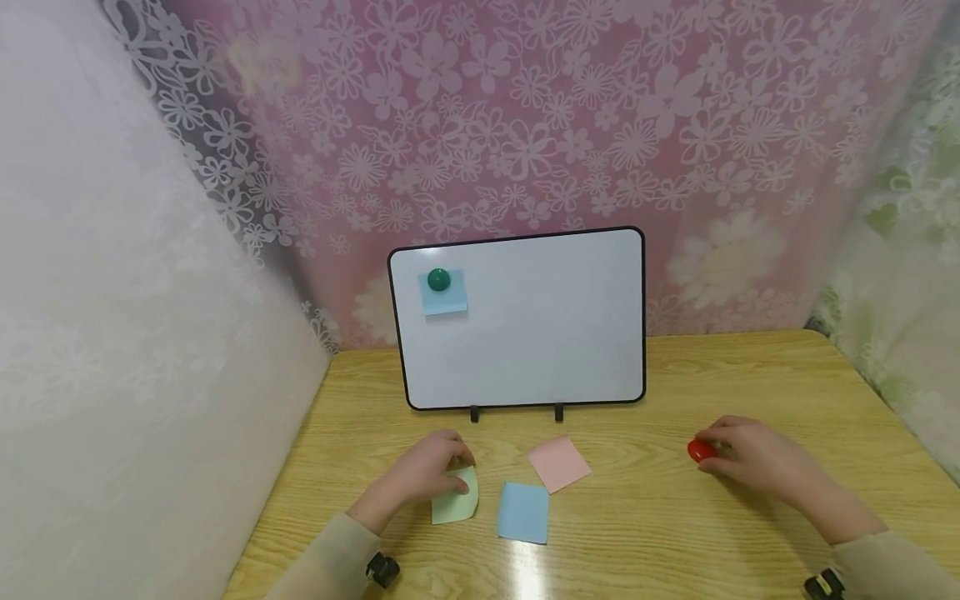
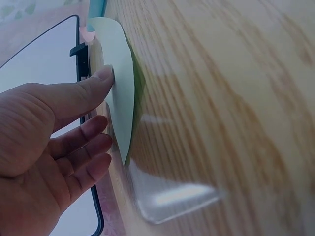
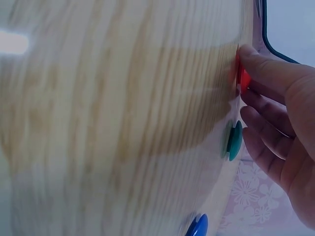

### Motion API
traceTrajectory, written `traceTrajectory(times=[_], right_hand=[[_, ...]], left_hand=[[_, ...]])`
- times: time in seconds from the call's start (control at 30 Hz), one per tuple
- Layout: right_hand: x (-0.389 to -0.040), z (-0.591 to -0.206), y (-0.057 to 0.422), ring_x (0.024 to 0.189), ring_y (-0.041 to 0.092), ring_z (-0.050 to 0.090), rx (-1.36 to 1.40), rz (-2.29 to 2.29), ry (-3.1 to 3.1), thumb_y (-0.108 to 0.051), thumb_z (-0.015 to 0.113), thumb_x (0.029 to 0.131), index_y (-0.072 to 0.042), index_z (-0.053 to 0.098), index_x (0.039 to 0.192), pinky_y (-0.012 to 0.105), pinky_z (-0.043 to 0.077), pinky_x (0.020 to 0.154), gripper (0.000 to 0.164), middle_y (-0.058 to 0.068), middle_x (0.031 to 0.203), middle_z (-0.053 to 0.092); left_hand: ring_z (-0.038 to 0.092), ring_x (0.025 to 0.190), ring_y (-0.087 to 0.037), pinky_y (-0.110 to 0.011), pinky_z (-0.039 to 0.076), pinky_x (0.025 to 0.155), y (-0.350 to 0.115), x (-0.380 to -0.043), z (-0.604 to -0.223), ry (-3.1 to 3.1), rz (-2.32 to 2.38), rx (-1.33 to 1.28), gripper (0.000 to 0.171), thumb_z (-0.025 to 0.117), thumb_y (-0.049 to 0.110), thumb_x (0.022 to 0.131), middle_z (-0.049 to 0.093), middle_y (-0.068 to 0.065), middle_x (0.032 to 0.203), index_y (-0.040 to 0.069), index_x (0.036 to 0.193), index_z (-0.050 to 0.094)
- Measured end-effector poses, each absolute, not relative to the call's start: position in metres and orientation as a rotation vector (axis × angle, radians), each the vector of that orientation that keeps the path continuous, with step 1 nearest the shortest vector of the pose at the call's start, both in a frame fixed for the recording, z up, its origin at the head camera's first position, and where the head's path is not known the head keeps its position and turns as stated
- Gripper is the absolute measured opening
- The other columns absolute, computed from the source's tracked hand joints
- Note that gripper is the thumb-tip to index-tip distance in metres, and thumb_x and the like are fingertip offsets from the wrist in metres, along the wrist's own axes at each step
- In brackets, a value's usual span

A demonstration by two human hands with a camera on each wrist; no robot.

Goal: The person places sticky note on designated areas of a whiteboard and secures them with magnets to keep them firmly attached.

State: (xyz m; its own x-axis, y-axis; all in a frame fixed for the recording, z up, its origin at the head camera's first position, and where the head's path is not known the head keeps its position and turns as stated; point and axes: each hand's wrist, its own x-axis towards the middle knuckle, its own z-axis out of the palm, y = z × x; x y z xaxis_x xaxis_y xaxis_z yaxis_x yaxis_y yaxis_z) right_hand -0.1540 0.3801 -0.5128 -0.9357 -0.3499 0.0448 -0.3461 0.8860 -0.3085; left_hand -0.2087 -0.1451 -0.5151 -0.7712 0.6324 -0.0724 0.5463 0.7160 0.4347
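My left hand (image 1: 431, 468) holds a pale green sticky note (image 1: 452, 507) by its upper edge, over the table. In the left wrist view the thumb lies against the note (image 2: 120, 83), which is curved and partly raised; the index finger is hidden. Off to the right, my right hand (image 1: 757, 457) pinches a round red magnet (image 1: 701, 451) between thumb and fingers, at the tabletop. The right wrist view shows the red magnet (image 3: 243, 76) under the thumb, beside a green magnet (image 3: 235, 140) and a blue magnet (image 3: 198, 226).
Between the hands lie a blue sticky note (image 1: 523, 512) and a pink sticky note (image 1: 559, 463) on the wooden table (image 1: 622, 533). Behind them stands a whiteboard (image 1: 540, 333) on small black feet. On its upper left, a green magnet (image 1: 438, 279) holds a blue note (image 1: 446, 302).
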Motion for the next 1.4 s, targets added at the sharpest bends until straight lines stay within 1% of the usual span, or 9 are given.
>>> traceTrajectory(times=[0.13, 0.37, 0.67, 0.83, 1.03, 1.23, 1.4], right_hand=[[-0.154, -0.512, 0.378, 0.085, 0.015, 0.067, -0.558, -0.495, 3.035, -0.032, 0.089, 0.089, -0.007, 0.080, 0.115, 0.038, 0.058, 0.070, 0.037, -0.002, 0.102, 0.071], [-0.156, -0.516, 0.377, 0.084, 0.015, 0.065, -0.518, -0.506, 3.027, -0.027, 0.089, 0.089, -0.005, 0.080, 0.113, 0.037, 0.057, 0.070, 0.034, 0.000, 0.100, 0.070], [-0.156, -0.519, 0.372, 0.080, 0.015, 0.062, -0.417, -0.497, 3.032, -0.026, 0.090, 0.088, -0.003, 0.079, 0.113, 0.038, 0.056, 0.068, 0.036, 0.002, 0.097, 0.068], [-0.154, -0.518, 0.369, 0.078, 0.016, 0.062, -0.404, -0.485, 3.041, -0.025, 0.090, 0.087, -0.002, 0.078, 0.112, 0.038, 0.055, 0.067, 0.036, 0.003, 0.095, 0.067], [-0.153, -0.519, 0.367, 0.079, 0.017, 0.063, -0.393, -0.477, 3.048, -0.025, 0.091, 0.086, -0.002, 0.078, 0.111, 0.040, 0.056, 0.067, 0.036, 0.003, 0.096, 0.068], [-0.152, -0.517, 0.366, 0.079, 0.018, 0.064, -0.375, -0.487, 3.047, -0.025, 0.090, 0.087, -0.001, 0.078, 0.113, 0.042, 0.057, 0.068, 0.037, 0.005, 0.097, 0.068], [-0.153, -0.518, 0.365, 0.081, 0.022, 0.066, -0.363, -0.483, 3.052, -0.024, 0.090, 0.087, 0.001, 0.077, 0.114, 0.044, 0.057, 0.068, 0.039, 0.008, 0.100, 0.069]], left_hand=[[0.061, 0.095, -0.010, -0.029, 0.055, 0.084, -0.145, -0.209, -0.516, 2.706, 0.590, 0.936, 0.029, 0.093, 0.021, 0.087, 0.065, 0.007, 0.110, 0.014, 0.112, 0.080], [0.060, 0.094, -0.012, -0.030, 0.055, 0.083, -0.144, -0.207, -0.516, 2.694, 0.618, 0.916, 0.027, 0.093, 0.018, 0.086, 0.064, 0.006, 0.107, 0.013, 0.107, 0.078], [0.058, 0.093, -0.010, -0.031, 0.055, 0.084, -0.143, -0.208, -0.520, 2.706, 0.590, 0.917, 0.025, 0.094, 0.019, 0.086, 0.062, 0.008, 0.104, 0.016, 0.103, 0.076], [0.057, 0.093, -0.010, -0.030, 0.053, 0.084, -0.143, -0.209, -0.521, 2.700, 0.605, 0.892, 0.024, 0.093, 0.019, 0.086, 0.060, 0.009, 0.102, 0.019, 0.101, 0.075], [0.058, 0.090, -0.013, -0.030, 0.053, 0.080, -0.143, -0.208, -0.520, 2.673, 0.694, 0.891, 0.024, 0.093, 0.014, 0.086, 0.062, 0.007, 0.098, 0.016, 0.098, 0.073], [0.057, 0.086, -0.008, -0.028, 0.052, 0.079, -0.143, -0.209, -0.522, 2.653, 0.715, 0.857, 0.024, 0.092, 0.013, 0.086, 0.065, 0.011, 0.095, 0.018, 0.098, 0.072], [0.058, 0.086, -0.009, -0.029, 0.051, 0.079, -0.142, -0.209, -0.524, 2.646, 0.733, 0.831, 0.025, 0.092, 0.011, 0.086, 0.065, 0.010, 0.093, 0.018, 0.099, 0.071]])
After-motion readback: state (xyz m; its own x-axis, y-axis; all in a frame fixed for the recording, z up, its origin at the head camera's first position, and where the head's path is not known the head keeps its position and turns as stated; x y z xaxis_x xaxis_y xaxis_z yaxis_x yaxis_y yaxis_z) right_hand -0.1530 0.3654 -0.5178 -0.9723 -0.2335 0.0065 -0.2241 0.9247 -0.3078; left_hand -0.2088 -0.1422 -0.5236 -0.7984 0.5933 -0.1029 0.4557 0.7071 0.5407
